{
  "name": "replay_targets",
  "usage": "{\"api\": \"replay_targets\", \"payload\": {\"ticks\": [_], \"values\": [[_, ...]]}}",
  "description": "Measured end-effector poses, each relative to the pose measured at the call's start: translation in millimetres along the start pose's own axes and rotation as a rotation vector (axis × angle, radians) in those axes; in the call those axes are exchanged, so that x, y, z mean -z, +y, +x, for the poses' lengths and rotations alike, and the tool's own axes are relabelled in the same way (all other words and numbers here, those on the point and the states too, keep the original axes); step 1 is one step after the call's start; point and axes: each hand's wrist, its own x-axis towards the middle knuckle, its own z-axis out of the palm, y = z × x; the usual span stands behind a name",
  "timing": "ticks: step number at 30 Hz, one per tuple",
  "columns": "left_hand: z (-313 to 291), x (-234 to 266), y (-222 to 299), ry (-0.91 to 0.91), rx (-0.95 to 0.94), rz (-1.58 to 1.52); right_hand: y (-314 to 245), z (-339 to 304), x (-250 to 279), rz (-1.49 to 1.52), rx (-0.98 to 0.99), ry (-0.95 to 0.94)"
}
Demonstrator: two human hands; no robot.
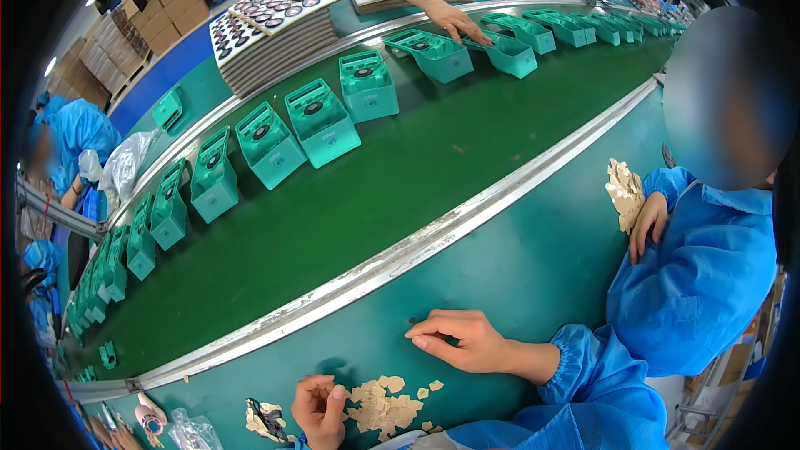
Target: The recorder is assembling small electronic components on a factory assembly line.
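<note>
My right hand (462,340) is held over the near green tabletop, fingers bent together and thumb alongside them. I see nothing between them. My left hand (319,411), at the lower edge, has curled fingers with the thumb up and no object showing in it. Right beside it lies a pile of torn beige paper scraps (382,407). On its other side is a small dark piece with beige scraps (265,419). Beyond a metal rail, a green conveyor belt (400,175) carries a curved row of teal plastic housings (323,127), several with a round dark part.
A co-worker in blue sits at right, a hand (648,227) beside more scraps (624,193). Across the belt, another person's hand (454,20) reaches into a housing. Stacked sheets of round parts (283,33) stand there. The metal rail (400,260) edges the belt. Plastic bags (193,431) lie lower left.
</note>
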Motion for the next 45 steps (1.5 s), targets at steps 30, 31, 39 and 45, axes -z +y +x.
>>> {"api": "replay_targets", "payload": {"ticks": [30,31,39,45], "values": [[1.6,0.5,-10.4,-0.029,-0.032,-0.029,3.1,-0.4,1.5,-0.040,-0.014,-0.014],[1.8,0.2,-10.7,-0.031,-0.032,-0.030,2.9,-0.4,1.9,-0.044,-0.015,-0.016],[2.5,-0.9,-10.2,-0.024,-0.030,-0.017,4.1,-0.6,1.1,-0.042,-0.007,-0.011],[3.0,-0.7,-11.3,-0.022,-0.045,0.003,3.4,-0.2,1.9,-0.047,-0.007,-0.014]]}}
